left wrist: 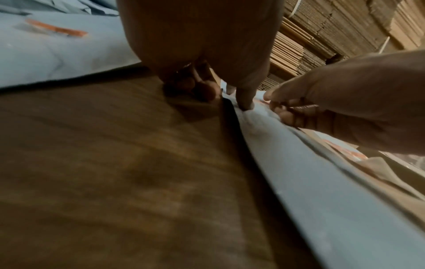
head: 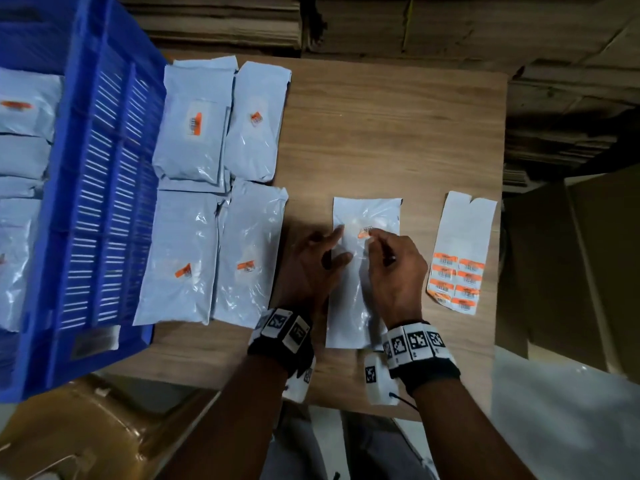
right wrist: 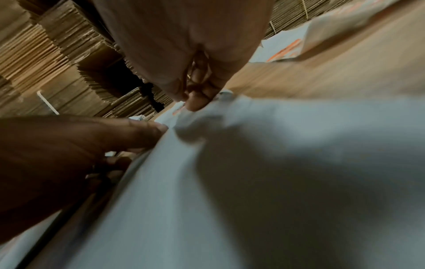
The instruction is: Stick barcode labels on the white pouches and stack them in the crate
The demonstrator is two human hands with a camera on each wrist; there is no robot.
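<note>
A light brown wood-grain table (head: 398,140) carries everything. Under the fingertips lies a flat white plastic pouch (head: 353,306). Right of the fingers lies a white backing sheet of orange barcode labels (head: 460,251). Left of the fingers lie four labelled white pouches (head: 194,126), and beyond them a blue slotted plastic crate (head: 104,188) resting on the table's left edge.

Right hand (right wrist: 195,76) presses its fingertips (right wrist: 197,102) onto the white pouch (right wrist: 264,172) on the tabletop (right wrist: 333,72); left hand (right wrist: 57,154) touches the pouch edge.
</note>
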